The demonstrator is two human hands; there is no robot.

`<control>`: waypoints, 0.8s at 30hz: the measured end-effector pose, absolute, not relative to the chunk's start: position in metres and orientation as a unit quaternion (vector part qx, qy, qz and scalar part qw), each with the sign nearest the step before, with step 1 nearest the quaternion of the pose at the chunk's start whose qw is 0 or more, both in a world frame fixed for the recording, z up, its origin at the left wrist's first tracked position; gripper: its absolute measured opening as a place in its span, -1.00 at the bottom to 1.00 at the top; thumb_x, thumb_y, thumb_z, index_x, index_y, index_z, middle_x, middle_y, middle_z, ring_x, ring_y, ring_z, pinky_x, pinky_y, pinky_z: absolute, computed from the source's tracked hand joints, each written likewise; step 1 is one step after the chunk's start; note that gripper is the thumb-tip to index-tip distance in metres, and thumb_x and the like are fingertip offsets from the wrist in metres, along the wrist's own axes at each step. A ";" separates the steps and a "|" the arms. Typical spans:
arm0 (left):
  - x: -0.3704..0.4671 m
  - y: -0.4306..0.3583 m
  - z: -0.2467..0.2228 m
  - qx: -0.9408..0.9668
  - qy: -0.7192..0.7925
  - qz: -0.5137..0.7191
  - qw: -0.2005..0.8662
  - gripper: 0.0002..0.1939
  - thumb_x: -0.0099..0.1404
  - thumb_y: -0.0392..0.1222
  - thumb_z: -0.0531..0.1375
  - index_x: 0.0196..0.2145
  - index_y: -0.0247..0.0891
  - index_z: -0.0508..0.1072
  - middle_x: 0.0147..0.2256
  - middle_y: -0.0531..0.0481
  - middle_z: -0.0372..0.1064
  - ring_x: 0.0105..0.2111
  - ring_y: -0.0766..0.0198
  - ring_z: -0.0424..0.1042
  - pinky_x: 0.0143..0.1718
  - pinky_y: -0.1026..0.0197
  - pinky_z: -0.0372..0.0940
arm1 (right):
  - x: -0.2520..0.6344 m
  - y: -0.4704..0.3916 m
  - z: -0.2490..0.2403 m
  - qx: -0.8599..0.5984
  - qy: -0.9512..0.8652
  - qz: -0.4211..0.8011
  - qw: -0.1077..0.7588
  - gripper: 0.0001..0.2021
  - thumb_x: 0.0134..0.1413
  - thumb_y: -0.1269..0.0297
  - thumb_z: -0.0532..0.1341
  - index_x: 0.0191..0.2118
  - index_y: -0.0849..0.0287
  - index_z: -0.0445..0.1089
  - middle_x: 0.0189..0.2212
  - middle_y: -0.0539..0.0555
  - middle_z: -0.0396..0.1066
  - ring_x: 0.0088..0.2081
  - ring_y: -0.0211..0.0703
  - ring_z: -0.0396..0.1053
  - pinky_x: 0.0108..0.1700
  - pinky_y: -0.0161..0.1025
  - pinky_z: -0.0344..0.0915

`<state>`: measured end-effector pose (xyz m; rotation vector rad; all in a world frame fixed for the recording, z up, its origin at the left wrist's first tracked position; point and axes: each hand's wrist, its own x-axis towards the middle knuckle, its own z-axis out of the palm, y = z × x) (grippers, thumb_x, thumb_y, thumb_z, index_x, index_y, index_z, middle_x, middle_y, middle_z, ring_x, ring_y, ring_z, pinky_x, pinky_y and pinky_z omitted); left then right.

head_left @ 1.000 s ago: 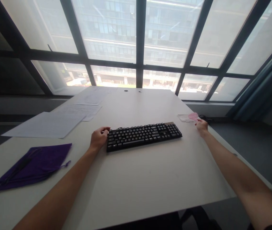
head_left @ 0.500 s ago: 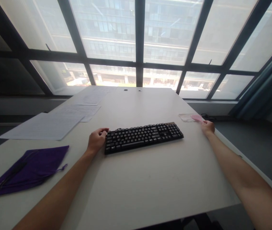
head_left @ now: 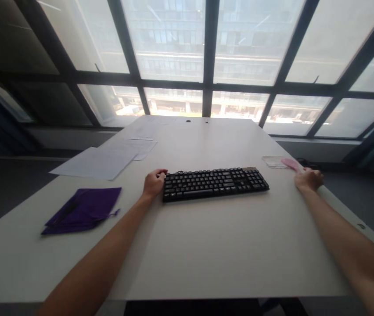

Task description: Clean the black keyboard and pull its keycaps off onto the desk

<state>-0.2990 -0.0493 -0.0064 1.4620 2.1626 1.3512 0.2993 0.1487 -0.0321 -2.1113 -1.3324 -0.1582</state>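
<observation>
A black keyboard [head_left: 216, 183] lies on the white table in front of me, its right end pointing slightly upward in the view. My left hand [head_left: 154, 182] grips its left end, thumb and fingers closed at the edge. Over at the table's right edge, my right hand [head_left: 308, 178] is closed on a pink thing with a rounded, flat head [head_left: 290, 164]; its grip end is hidden in the fingers, and its exact kind is unclear. Beside that head, a small clear or whitish packet [head_left: 273, 162] lies flat on the table.
A purple drawstring pouch [head_left: 86, 210] lies left of my left forearm, with a dark slim item on it. White paper sheets [head_left: 98, 162] spread along the table's left side. Large windows [head_left: 170, 41] rise behind the far edge.
The view has turned left, so the whole table appears shifted right. My right hand has turned a little, and the pink head is tilted more. The left hand keeps its hold on the keyboard.
</observation>
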 end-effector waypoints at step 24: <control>-0.288 -0.059 -0.004 0.506 0.725 0.454 0.111 -0.71 0.32 -0.36 0.09 -0.16 -0.33 0.60 -0.16 -0.14 0.58 -0.17 0.20 0.54 -0.03 0.21 0.38 | 0.158 0.072 -0.040 -0.597 -0.718 0.055 0.353 -0.49 0.19 0.05 -0.02 0.05 0.20 0.49 0.00 0.31 0.50 0.03 0.18 0.43 0.06 -0.04 0.30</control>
